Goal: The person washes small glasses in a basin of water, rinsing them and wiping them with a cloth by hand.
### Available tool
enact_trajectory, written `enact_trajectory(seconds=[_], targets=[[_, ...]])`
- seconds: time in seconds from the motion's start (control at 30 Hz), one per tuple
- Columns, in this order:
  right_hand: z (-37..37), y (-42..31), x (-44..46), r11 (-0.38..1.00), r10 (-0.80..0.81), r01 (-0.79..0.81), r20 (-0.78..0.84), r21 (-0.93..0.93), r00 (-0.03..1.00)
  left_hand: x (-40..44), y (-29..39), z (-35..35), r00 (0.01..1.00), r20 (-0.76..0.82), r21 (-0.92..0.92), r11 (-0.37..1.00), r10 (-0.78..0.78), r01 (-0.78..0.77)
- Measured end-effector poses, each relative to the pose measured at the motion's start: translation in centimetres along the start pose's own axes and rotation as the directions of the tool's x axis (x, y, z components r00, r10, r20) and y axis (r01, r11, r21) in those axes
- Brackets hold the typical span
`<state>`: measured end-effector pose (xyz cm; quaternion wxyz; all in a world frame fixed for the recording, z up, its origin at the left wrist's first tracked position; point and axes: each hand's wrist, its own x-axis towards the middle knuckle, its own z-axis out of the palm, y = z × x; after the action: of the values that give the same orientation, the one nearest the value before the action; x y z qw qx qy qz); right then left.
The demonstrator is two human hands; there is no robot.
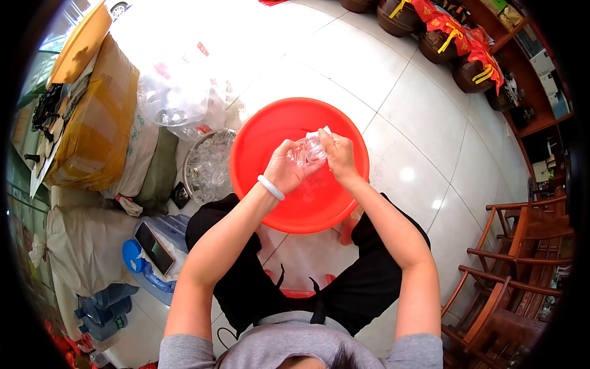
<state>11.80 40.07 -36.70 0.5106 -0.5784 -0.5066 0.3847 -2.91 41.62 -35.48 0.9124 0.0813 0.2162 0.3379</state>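
Observation:
My left hand (285, 168), with a white bangle at the wrist, is closed around a small clear vessel (303, 152), glass or plastic, I cannot tell which. At the vessel's right end, my right hand (340, 154) grips a small piece of white cloth or tissue (318, 132), pressed against it. Both hands are over a large round red basin (264, 126) between my knees. To the left of the basin, a round metal bowl (188, 174) holds several clear pieces of similar look.
Clear plastic bags (172, 92) lie behind the bowl. A taped cardboard box (101, 117) and sacks (86, 246) line the left side. A phone (154, 247) rests near my left knee. Dark jars with red covers (437, 46) and wooden chairs (510, 270) stand at right.

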Motion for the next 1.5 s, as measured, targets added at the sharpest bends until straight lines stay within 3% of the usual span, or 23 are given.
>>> enact_trajectory(seconds=[0.03, 0.07, 0.13, 0.23, 0.27, 0.33, 0.37, 0.5, 0.57, 0.63, 0.73, 0.87, 0.93, 1.2, 1.3, 1.37, 1.4, 1.5], targets=[[0.0, 0.4, 0.2, 0.982, -0.094, 0.088, -0.029, -0.165, 0.995, 0.0, -0.1, 0.2, 1.0, -0.001, 0.007, 1.0, 0.007, -0.007], [-0.1, 0.8, 0.3, 0.982, -0.093, 0.087, -0.03, -0.166, 0.995, -0.1, -0.2, 0.3, 1.0, -0.001, 0.007, 1.0, 0.006, -0.006], [-0.3, 0.0, 0.2, 0.898, -0.155, 0.099, -0.097, -0.43, 0.983, -0.3, -0.3, 0.5, 1.0, -0.024, -0.001, 1.0, -0.015, 0.015], [0.0, -1.9, 0.1, 0.808, -0.244, 0.187, -0.029, -0.559, 0.969, -0.7, -0.3, 1.2, 0.998, -0.057, 0.004, 0.999, 0.033, -0.033], [0.4, -1.9, -0.1, 0.807, -0.247, 0.189, -0.029, -0.559, 0.969, -0.4, -0.3, 0.7, 0.998, -0.054, 0.006, 0.999, 0.035, -0.034], [1.6, -2.1, -1.0, 0.864, -0.388, 0.378, 0.036, -0.334, 0.921, 0.4, -0.1, -0.4, 0.986, -0.132, 0.063, 0.993, 0.104, -0.096], [1.9, -2.2, -1.6, 0.866, -0.37, 0.39, 0.122, -0.313, 0.921, 0.8, 0.0, -1.0, 0.986, -0.13, 0.062, 0.993, 0.108, -0.101], [2.5, -2.8, -3.0, 0.846, -0.356, 0.426, 0.254, -0.321, 0.899, 1.1, 0.6, -1.5, 0.981, -0.105, 0.069, 0.985, 0.166, -0.159], [2.9, -2.8, -4.0, 0.835, -0.375, 0.453, 0.281, -0.312, 0.884, 1.1, 1.0, -1.8, 0.99, 0.03, -0.011, 0.991, 0.136, -0.136], [3.7, -2.7, -5.1, 0.827, -0.386, 0.472, 0.303, -0.305, 0.871, 0.7, 1.5, -1.3, 0.992, -0.022, -0.03, 0.992, 0.123, -0.124], [4.0, -3.1, -5.1, 0.754, -0.408, 0.508, 0.309, -0.417, 0.859, -0.2, 1.8, 0.5, 0.969, 0.242, 0.013, 0.999, 0.042, -0.046], [3.6, -3.2, -4.4, 0.651, -0.475, 0.572, 0.32, -0.498, 0.82, 0.2, 1.7, 0.0, 0.975, 0.211, -0.047, 0.997, 0.073, -0.064], [3.4, -3.6, -4.0, 0.668, -0.48, 0.565, 0.3, -0.485, 0.824, 0.7, 1.7, -0.1, 0.989, 0.053, -0.032, 0.99, 0.136, -0.134], [2.5, -3.8, -2.9, 0.696, -0.519, 0.565, 0.233, -0.442, 0.822, 1.0, 1.5, -0.3, 0.987, 0.079, 0.012, 0.99, 0.139, -0.14], [2.4, -3.2, -2.4, 0.736, -0.535, 0.539, 0.136, -0.409, 0.834, 1.0, 1.1, -0.2, 0.985, 0.079, 0.074, 0.984, 0.153, -0.159], [1.8, -3.1, -2.0, 0.917, -0.317, 0.323, 0.064, -0.235, 0.946, 0.7, 0.6, -0.1, 0.983, 0.071, 0.102, 0.979, 0.168, -0.174], [1.3, -3.5, -1.7, 0.989, -0.15, 0.15, 0.139, 0.011, 0.979, 0.4, 0.4, 0.1, 0.99, 0.033, 0.13, 0.982, 0.135, -0.138], [0.9, -1.5, -1.9, 0.987, -0.105, 0.123, 0.162, -0.102, 0.981, 0.7, 0.0, -0.2, 0.995, -0.027, 0.202, 0.976, 0.094, -0.087]])
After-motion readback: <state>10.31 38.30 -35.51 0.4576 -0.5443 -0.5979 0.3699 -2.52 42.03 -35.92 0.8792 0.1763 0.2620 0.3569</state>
